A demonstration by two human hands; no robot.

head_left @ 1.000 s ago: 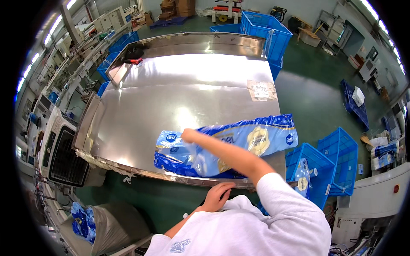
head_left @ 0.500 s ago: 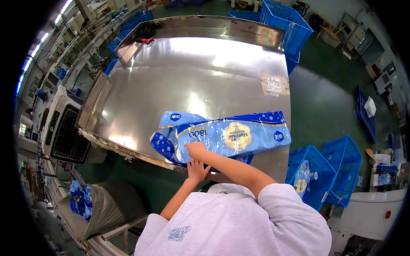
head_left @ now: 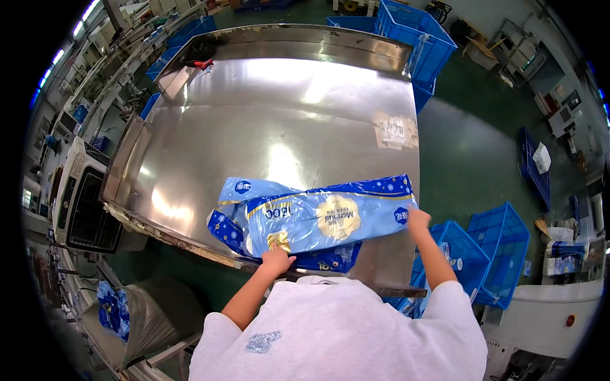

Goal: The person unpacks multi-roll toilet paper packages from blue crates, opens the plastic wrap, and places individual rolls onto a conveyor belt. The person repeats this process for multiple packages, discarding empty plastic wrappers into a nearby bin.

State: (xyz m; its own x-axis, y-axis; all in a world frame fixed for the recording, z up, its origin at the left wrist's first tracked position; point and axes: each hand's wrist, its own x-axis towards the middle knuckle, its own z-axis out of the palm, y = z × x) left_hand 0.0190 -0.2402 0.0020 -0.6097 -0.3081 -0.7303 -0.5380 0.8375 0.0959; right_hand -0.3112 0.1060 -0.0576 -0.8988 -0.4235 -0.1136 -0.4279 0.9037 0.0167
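A light and dark blue printed plastic bag with a cream flower-shaped patch lies across the near edge of the metal table. Its film is glossy and creased, and the left end looks folded and bunched. My right hand is closed on the bag's right end. At its near edge, left of the middle, my left hand pinches the film beside a small gold patch. More dark blue film shows under the bag, hanging toward my shirt; whether it is a separate bag I cannot tell.
The metal table carries a taped paper label at right and a red-handled tool at the far left. Blue crates stand at the right, one with similar packs. A fabric bin holding blue film sits at lower left.
My right hand has moved from the bag's left part to its right end and closed there. The left hand has shifted slightly left and down. The bag's right end now sits slightly lower.
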